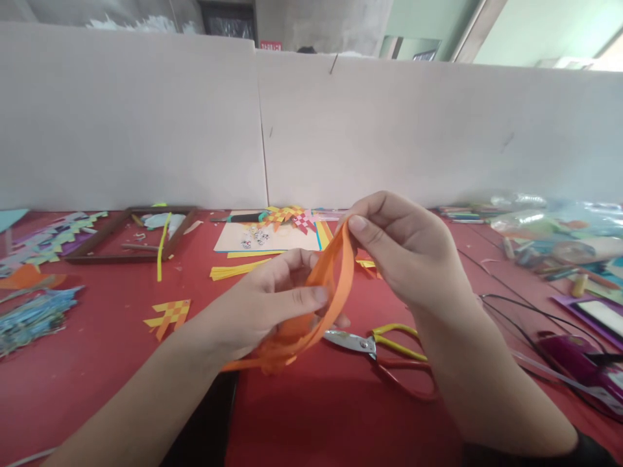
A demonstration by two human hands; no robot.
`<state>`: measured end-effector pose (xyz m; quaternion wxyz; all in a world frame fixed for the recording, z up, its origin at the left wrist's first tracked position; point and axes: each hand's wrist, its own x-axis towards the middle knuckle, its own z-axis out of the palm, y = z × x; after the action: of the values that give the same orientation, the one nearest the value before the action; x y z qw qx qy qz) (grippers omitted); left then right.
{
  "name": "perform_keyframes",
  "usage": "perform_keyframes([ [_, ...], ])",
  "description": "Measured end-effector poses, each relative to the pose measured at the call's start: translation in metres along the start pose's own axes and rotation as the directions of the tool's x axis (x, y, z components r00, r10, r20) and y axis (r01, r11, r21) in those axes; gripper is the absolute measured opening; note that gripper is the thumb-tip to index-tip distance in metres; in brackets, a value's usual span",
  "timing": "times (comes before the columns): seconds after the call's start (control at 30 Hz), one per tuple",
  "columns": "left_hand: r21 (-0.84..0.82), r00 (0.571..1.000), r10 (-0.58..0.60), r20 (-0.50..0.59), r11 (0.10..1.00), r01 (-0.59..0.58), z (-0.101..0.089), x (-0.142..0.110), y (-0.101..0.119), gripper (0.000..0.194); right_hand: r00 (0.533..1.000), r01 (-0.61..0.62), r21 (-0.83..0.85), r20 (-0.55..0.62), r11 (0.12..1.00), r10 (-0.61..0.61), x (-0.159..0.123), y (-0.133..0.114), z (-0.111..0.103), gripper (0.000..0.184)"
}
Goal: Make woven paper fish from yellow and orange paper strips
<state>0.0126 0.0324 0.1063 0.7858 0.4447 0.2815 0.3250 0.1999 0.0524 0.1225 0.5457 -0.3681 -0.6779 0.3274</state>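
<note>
Both my hands hold a bundle of long orange paper strips (335, 279) above the red table (97, 376). My left hand (265, 305) grips the strips near their lower end, fingers closed round them. My right hand (403, 250) pinches the upper end between thumb and fingers, bending the strips into an arc. Just under the strips lie scissors (379, 347) with yellow and red handles.
A woven yellow-orange paper piece (170, 314) lies left of my hands. Farther back are yellow strips (238, 268), a sheet with woven pieces (272, 233) and a wooden frame (131, 235). Paper crafts (39, 311) crowd the left edge; pens, bags and cables (549, 253) fill the right. White panels wall the back.
</note>
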Motion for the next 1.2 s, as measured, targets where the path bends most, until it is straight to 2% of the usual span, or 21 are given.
perform_keyframes([
  [0.17,-0.015,0.997,-0.031,0.077,0.999,0.032,-0.003,0.000,-0.005,0.010,0.997,0.048,-0.023,-0.057,0.999,-0.050,0.002,0.001,-0.003,0.015],
  [0.37,-0.033,0.995,0.041,0.095,0.999,-0.038,-0.005,0.001,-0.008,0.022,0.994,0.065,-0.021,-0.092,0.998,-0.066,0.002,0.000,-0.006,0.014],
  [0.47,0.028,0.994,0.060,0.087,0.998,-0.062,-0.005,0.001,-0.009,0.033,0.993,0.067,-0.025,-0.092,0.997,-0.069,0.002,-0.001,-0.006,0.013],
  [0.63,0.158,0.987,0.013,0.157,0.987,-0.038,-0.010,0.000,-0.007,0.020,0.993,0.068,-0.066,-0.096,0.996,-0.074,0.001,-0.002,-0.005,0.013],
  [0.83,0.438,0.960,-0.171,0.223,0.897,0.058,-0.021,0.005,-0.007,0.023,0.979,0.106,-0.059,-0.167,0.993,-0.114,0.005,0.001,-0.015,0.010],
  [1.0,0.597,0.953,-0.234,0.192,0.799,0.075,-0.041,0.019,-0.008,0.024,0.952,0.166,-0.057,-0.253,0.984,-0.175,0.008,0.001,-0.024,0.009],
  [1.1,0.627,0.952,-0.239,0.190,0.776,0.069,-0.057,0.026,-0.009,0.028,0.942,0.173,-0.067,-0.281,0.983,-0.185,0.007,-0.001,-0.024,0.010],
  [1.2,0.698,0.932,-0.282,0.228,0.715,0.046,-0.071,0.031,-0.010,0.032,0.933,0.185,-0.053,-0.304,0.981,-0.192,0.007,-0.004,-0.022,0.010],
])
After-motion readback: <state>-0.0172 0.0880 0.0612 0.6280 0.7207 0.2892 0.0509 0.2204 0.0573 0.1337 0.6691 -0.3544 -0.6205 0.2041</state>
